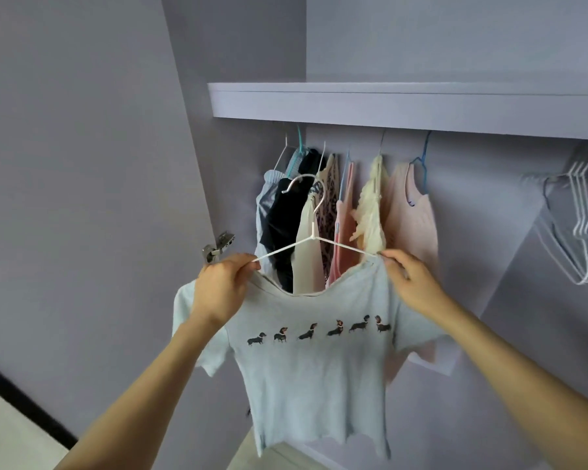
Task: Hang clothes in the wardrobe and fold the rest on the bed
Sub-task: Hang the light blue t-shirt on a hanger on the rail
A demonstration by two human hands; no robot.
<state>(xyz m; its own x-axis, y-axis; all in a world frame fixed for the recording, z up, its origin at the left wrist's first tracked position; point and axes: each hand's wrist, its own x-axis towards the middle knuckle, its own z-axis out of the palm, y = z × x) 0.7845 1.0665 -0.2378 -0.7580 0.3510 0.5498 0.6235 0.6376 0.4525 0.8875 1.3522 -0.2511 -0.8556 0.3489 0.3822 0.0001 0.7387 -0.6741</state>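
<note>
Pale-blue T-shirt [316,374] hangs from your pinches: left hand [223,288] nips collar and white hanger [314,237] arm, right hand [413,283] nips the other shoulder.

T-shirt [319,368] before hung clothes [347,215], under shelf [404,103]

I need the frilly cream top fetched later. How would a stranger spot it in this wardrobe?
Look under the wardrobe shelf, where clothes hang in a row. The frilly cream top hangs between a plain pink top and a pale pink one; only it is ruffled.
</note>
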